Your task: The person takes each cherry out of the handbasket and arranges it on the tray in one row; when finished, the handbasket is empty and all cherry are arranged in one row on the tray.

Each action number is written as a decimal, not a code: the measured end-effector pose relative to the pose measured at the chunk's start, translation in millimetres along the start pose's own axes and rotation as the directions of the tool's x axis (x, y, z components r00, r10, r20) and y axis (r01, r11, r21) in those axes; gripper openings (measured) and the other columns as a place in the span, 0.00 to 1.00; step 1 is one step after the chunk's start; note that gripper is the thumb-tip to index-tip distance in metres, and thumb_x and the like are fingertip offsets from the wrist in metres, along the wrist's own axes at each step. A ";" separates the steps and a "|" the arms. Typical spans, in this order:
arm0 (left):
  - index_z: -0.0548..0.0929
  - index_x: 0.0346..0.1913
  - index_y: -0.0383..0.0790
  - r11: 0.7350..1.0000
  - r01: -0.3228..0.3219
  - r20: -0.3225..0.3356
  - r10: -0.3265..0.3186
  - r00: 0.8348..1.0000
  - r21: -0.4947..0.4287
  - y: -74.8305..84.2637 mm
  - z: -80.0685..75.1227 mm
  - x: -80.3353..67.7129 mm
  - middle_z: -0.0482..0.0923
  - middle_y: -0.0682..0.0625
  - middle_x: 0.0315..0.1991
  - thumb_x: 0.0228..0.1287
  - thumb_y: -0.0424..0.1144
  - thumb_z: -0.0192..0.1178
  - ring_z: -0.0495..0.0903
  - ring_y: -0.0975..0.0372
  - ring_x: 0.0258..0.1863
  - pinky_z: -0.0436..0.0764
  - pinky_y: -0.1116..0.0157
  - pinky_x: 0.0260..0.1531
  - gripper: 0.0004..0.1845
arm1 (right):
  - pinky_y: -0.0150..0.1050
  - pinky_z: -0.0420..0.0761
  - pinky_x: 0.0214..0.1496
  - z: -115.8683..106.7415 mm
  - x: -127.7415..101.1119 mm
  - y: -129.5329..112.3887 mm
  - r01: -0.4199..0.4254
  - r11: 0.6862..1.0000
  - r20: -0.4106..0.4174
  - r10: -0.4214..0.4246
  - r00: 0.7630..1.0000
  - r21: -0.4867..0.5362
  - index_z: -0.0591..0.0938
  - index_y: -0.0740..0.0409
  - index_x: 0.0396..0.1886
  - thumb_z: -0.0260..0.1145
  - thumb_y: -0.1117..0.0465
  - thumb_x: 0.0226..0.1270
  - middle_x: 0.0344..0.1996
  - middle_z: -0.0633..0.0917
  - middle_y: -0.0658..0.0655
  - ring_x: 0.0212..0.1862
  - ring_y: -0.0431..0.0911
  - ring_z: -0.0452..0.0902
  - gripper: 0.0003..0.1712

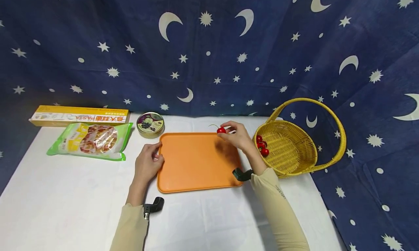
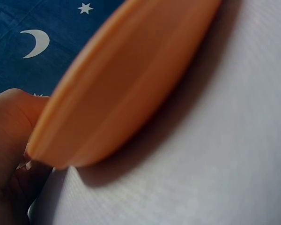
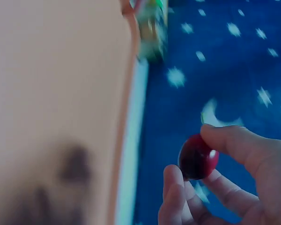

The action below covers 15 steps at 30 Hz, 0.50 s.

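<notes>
My right hand (image 1: 239,135) pinches a red cherry (image 1: 221,130) by its sides, above the tray's far right corner. Its thin green stem points left. In the right wrist view the cherry (image 3: 196,158) sits between thumb and fingertips. An orange rectangular tray (image 1: 196,162) lies flat on the white table. At its left edge, my left hand (image 1: 148,163) grips the rim; the left wrist view shows the thumb and fingers around the tray's edge (image 2: 117,89). More cherries (image 1: 262,146) lie along the left inside wall of a yellow wicker basket (image 1: 289,147) to the right.
A round tin (image 1: 150,124) stands behind the tray's far left corner. Farther left lie a green-and-white food bag (image 1: 95,141) and a long yellow pasta box (image 1: 82,115). The basket's tall handle (image 1: 342,138) leans right. A blue curtain (image 1: 203,80) with moons and stars hangs behind.
</notes>
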<state>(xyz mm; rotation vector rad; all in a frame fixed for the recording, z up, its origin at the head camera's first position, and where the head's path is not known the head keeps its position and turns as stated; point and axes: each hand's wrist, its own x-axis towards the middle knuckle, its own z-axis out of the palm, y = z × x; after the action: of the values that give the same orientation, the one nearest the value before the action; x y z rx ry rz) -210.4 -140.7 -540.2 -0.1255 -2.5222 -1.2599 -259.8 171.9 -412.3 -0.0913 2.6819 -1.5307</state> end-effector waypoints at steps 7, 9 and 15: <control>0.81 0.57 0.31 1.000 0.008 0.007 -0.008 1.000 0.004 -0.4 -0.2 0.3 0.77 0.40 0.41 0.52 0.29 0.62 0.77 0.55 0.29 0.72 0.57 0.32 0.25 | 0.33 0.76 0.33 74.7 -0.5 -1.4 -0.045 0.999 0.024 0.045 0.999 -0.023 0.85 0.64 0.38 0.77 0.61 0.51 0.29 0.83 0.57 0.33 0.49 0.79 0.16; 0.81 0.57 0.31 1.000 0.012 0.008 -0.012 1.000 0.005 -0.3 -0.5 0.6 0.77 0.40 0.41 0.52 0.29 0.62 0.78 0.55 0.29 0.72 0.57 0.32 0.25 | 0.33 0.77 0.31 93.1 -0.3 -1.3 -0.078 0.997 0.025 0.079 0.997 -0.029 0.85 0.64 0.37 0.78 0.59 0.50 0.30 0.83 0.57 0.32 0.49 0.80 0.17; 0.81 0.58 0.31 1.000 0.029 0.029 -0.030 0.999 0.009 0.1 -1.2 0.6 0.77 0.40 0.42 0.53 0.30 0.62 0.79 0.55 0.30 0.73 0.56 0.33 0.25 | 0.32 0.76 0.25 137.5 1.4 -2.7 -0.158 0.979 -0.009 0.158 0.987 -0.127 0.83 0.61 0.35 0.79 0.53 0.50 0.25 0.82 0.54 0.22 0.44 0.80 0.20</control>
<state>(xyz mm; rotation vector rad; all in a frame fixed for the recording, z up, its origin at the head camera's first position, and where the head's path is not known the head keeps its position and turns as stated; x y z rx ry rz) -210.6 -141.6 -539.2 -0.1059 -2.5626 -1.2673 -250.8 52.4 -479.9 0.1133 2.7099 -1.3140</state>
